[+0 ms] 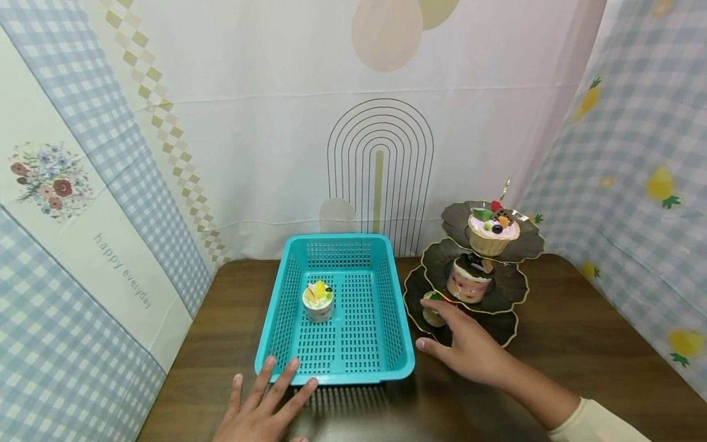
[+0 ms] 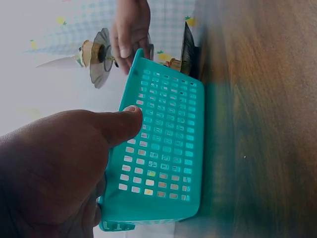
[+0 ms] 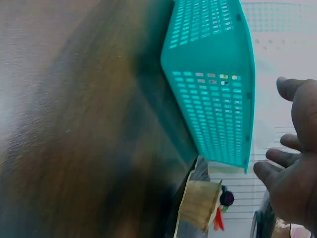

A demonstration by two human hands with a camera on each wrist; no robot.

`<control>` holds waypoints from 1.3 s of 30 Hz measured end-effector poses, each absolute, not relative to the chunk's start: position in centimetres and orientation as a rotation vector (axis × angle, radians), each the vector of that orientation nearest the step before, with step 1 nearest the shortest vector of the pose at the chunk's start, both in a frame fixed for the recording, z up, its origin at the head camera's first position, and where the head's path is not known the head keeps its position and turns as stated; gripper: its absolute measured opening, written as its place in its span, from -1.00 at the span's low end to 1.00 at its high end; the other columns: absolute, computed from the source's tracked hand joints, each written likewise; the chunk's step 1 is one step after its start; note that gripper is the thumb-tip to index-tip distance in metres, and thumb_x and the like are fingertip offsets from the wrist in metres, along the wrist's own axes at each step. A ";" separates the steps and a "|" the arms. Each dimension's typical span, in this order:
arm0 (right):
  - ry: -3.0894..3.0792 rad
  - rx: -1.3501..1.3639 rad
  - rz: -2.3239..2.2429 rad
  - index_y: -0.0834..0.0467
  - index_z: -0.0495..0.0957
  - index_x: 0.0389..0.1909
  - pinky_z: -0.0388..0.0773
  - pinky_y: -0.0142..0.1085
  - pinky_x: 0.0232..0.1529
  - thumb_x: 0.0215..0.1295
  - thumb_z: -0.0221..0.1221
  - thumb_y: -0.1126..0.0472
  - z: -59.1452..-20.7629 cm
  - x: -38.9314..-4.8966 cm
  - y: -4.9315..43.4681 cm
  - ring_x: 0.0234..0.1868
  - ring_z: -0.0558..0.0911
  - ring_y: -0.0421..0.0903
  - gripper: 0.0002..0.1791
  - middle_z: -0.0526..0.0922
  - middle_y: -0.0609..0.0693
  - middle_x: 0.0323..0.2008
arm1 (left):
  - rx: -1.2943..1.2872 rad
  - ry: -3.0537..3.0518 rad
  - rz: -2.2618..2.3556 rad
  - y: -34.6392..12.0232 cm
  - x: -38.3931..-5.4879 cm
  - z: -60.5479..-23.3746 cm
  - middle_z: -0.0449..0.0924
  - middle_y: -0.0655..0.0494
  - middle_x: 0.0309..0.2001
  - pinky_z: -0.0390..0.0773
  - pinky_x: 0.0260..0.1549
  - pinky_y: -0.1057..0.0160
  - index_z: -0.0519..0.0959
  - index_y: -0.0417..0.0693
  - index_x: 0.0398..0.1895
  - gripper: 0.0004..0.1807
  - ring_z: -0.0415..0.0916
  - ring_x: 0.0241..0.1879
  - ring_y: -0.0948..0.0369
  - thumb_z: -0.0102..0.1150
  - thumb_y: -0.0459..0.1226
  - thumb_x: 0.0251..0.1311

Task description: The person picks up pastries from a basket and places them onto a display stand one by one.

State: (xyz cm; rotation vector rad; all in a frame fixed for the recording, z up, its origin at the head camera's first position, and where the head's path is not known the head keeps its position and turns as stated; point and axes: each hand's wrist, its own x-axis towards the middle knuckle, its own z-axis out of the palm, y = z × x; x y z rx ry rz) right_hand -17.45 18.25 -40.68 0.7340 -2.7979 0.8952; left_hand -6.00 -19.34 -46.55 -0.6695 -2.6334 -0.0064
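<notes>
My left hand (image 1: 256, 411) rests at the front rim of a turquoise plastic basket (image 1: 407, 350), its fingers spread and straight over the edge. The thumb overlaps the rim in the left wrist view. Inside the basket, left of its middle, stands a small dessert cup (image 1: 318, 310) topped with cream and fruit. My right hand (image 1: 469, 347) reaches over the bottom plate of a three-tier stand (image 1: 527, 242), thumb and fingers apart with nothing between them. A small cupcake (image 3: 198, 204) on that plate is partly hidden behind its fingers in the head view.
A larger cupcake (image 1: 491, 238) with pink cream and fruit stands on the top plate. On the middle plate sits a layered cake (image 1: 468, 285) with a dark top. Patterned cloths (image 1: 265, 153) hang behind and beside the brown wooden table (image 1: 221, 319).
</notes>
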 end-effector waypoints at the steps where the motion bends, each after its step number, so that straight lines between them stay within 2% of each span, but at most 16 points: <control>1: -2.796 0.748 0.906 -0.03 0.24 0.34 0.39 -0.02 0.06 0.10 0.20 -0.30 -40.5 -17.5 17.9 0.19 0.41 -0.05 -0.18 0.35 -0.09 0.25 | -0.666 -2.633 -0.006 -19.3 -6.0 -46.6 -0.09 0.25 0.47 -0.50 0.24 -0.18 0.01 0.50 0.45 -0.18 -0.21 0.43 0.04 -0.08 0.35 0.10; 9: -2.845 0.845 1.078 -0.02 0.17 0.39 0.45 -0.13 0.03 0.03 0.27 -0.28 -39.1 -18.4 15.0 0.16 0.46 -0.10 -0.07 0.30 -0.14 0.29 | -0.658 -2.637 -0.014 -19.4 -6.0 -46.7 -0.10 0.25 0.47 -0.52 0.23 -0.18 0.01 0.51 0.44 -0.19 -0.19 0.43 0.03 -0.08 0.35 0.10; 16: -2.902 0.911 1.114 -0.01 0.10 0.42 0.52 -0.18 -0.05 0.01 0.33 -0.21 -38.4 -20.3 12.2 0.13 0.50 0.01 -0.02 0.19 -0.05 0.35 | -0.642 -2.651 -0.024 -19.5 -5.9 -46.6 -0.08 0.25 0.47 -0.53 0.24 -0.17 0.04 0.50 0.44 -0.20 -0.22 0.43 0.05 -0.07 0.34 0.11; 27: -2.996 0.965 0.936 0.05 0.14 0.41 0.49 -0.12 -0.02 -0.09 0.24 -0.41 -38.8 -22.8 9.0 0.13 0.49 -0.01 0.08 0.30 0.03 0.30 | -0.661 -2.651 -0.017 -19.3 -6.0 -46.4 -0.07 0.23 0.47 -0.58 0.22 -0.15 0.03 0.49 0.44 -0.19 -0.19 0.43 0.03 -0.10 0.36 0.11; 32: -3.014 0.955 0.849 0.05 0.17 0.40 0.40 -0.05 0.07 -0.07 0.25 -0.39 -39.4 -24.0 8.4 0.21 0.41 0.00 0.05 0.35 0.04 0.27 | -0.661 -2.656 -0.014 -19.2 -6.0 -46.5 -0.09 0.23 0.47 -0.62 0.21 -0.13 0.01 0.50 0.45 -0.19 -0.21 0.43 0.02 -0.10 0.36 0.11; 39: -3.037 0.947 0.798 0.07 0.15 0.41 0.39 -0.07 0.09 -0.03 0.28 -0.32 -40.1 -25.4 7.3 0.21 0.40 -0.03 0.03 0.36 0.03 0.26 | -0.670 -2.656 -0.020 -19.3 -6.0 -46.5 -0.11 0.24 0.47 -0.64 0.20 -0.11 0.01 0.49 0.45 -0.18 -0.24 0.43 0.02 -0.09 0.36 0.10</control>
